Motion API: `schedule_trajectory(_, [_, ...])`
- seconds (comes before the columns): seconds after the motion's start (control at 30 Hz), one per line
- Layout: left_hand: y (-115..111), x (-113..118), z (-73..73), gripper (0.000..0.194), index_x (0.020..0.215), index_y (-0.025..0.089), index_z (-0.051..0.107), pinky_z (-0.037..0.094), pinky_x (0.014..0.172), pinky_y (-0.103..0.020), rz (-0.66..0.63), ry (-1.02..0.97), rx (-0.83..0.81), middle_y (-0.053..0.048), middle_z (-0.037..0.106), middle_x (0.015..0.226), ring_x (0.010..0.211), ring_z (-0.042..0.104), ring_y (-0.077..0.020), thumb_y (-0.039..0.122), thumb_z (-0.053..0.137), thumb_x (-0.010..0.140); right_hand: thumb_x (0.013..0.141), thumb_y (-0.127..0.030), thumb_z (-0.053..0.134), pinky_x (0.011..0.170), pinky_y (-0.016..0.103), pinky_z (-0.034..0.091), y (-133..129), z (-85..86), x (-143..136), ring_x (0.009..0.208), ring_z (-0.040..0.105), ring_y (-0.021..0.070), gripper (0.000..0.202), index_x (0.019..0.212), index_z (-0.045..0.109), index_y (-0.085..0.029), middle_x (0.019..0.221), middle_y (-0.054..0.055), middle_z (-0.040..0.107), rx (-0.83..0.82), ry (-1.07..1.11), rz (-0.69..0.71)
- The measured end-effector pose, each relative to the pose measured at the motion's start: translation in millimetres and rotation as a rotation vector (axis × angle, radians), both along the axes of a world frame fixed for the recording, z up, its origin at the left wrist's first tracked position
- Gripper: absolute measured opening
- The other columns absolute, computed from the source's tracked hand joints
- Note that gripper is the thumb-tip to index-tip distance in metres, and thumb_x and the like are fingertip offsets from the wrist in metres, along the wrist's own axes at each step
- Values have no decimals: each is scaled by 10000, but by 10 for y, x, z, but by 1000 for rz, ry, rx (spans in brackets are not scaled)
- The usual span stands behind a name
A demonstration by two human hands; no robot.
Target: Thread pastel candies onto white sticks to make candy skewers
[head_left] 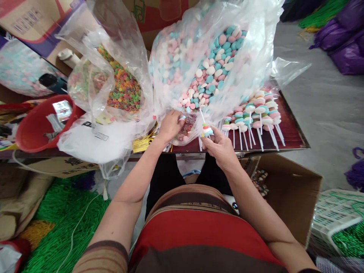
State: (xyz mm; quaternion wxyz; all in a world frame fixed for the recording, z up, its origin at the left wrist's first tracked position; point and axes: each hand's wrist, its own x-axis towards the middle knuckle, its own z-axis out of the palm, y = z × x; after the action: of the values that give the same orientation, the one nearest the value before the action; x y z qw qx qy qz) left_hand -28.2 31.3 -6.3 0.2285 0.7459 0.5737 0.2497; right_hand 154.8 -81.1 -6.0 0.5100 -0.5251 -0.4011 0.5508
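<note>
My right hand (220, 146) is closed on a candy skewer (207, 131), a white stick threaded with white, blue, red and green pieces. The bare end of its stick points up. My left hand (170, 125) is at the mouth of a large clear plastic bag (256, 41), its fingers pinching a small pale-blue and white candy piece (181, 118). Round pink, white and blue candies (210, 79) fill that bag. Between my hands lies a small clear bag of reddish ring candies (187, 127). Several finished-looking candy skewers (260, 110) are piled right of my right hand.
Left of centre stands a clear bag of green and orange ring candies (125, 91). A red basin (36, 129) with white sticks is farther left. Yellow twist ties (143, 144) lie by the table edge (295, 138). An open cardboard box (287, 201) sits below right.
</note>
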Motion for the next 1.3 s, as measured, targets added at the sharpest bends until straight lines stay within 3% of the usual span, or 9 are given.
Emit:
schedule_trajectory(0.17, [-425, 62, 152, 279, 867, 190, 627, 433, 618, -244, 19, -924, -525, 14, 654, 783, 647, 563, -101, 360, 812, 747, 787, -446, 809, 419, 226, 230, 180, 99, -71, 466, 340, 66, 373, 1063, 683, -229, 611, -68, 502, 12, 85, -107])
schedule_trajectory(0.3, [-707, 160, 221, 313, 799, 168, 653, 369, 531, -207, -50, -1227, -806, 27, 610, 696, 570, 504, -59, 306, 893, 654, 764, -494, 839, 410, 237, 177, 145, 150, -66, 446, 214, 46, 393, 1033, 683, -253, 625, -84, 404, 19, 174, 31])
schedule_trajectory(0.43, [-795, 192, 204, 232, 820, 162, 715, 380, 506, -215, -78, -1302, -902, 25, 604, 664, 550, 517, -65, 273, 878, 697, 719, -498, 873, 418, 239, 145, 81, 154, -2, 449, 195, 40, 411, 1000, 707, -248, 619, -79, 420, -17, 204, 172])
schedule_trajectory(0.57, [-814, 198, 184, 314, 874, 165, 753, 427, 536, -223, -52, -1267, -879, 7, 664, 704, 592, 581, -81, 323, 937, 674, 687, -484, 891, 421, 235, 170, 83, 147, 57, 463, 230, 43, 379, 829, 641, -236, 608, -72, 433, -8, 146, 135])
schedule_trajectory(0.73, [-811, 295, 66, 383, 874, 191, 742, 519, 674, -231, 129, -1245, -556, 14, 724, 793, 723, 657, -99, 424, 960, 662, 688, -478, 884, 411, 234, 159, 83, 146, 14, 443, 239, 37, 434, 747, 532, -232, 572, -81, 431, -29, 164, 55])
schedule_trajectory(0.87, [-843, 385, -78, 260, 891, 217, 770, 566, 884, -284, 149, -1172, -353, 3, 769, 900, 920, 709, -145, 423, 883, 778, 685, -540, 886, 401, 236, 153, 78, 96, -135, 421, 271, 38, 471, 774, 549, -223, 542, -80, 479, -66, 174, 0])
schedule_trajectory(1.07, [-930, 397, -97, 293, 991, 226, 791, 546, 1042, -362, 90, -1198, -506, -34, 796, 1004, 1103, 723, -210, 427, 868, 793, 678, -634, 891, 395, 235, 182, 85, -21, -210, 417, 309, 45, 550, 810, 538, -233, 544, -93, 476, -74, 174, -94])
schedule_trajectory(1.17, [-924, 395, -90, 417, 1051, 226, 778, 549, 1020, -354, 78, -1169, -495, -27, 796, 1046, 1064, 734, -198, 382, 939, 699, 696, -644, 883, 391, 233, 177, 77, -3, -169, 414, 303, 39, 546, 829, 559, -225, 569, -85, 493, -77, 208, -53])
schedule_trajectory(1.3, [-892, 391, -91, 379, 1023, 219, 764, 573, 972, -338, 149, -1218, -472, -23, 794, 1028, 1002, 743, -176, 428, 909, 742, 802, -572, 814, 403, 235, 178, 16, 118, -83, 457, 307, 34, 414, 910, 628, -218, 757, -34, 600, -53, 210, 64])
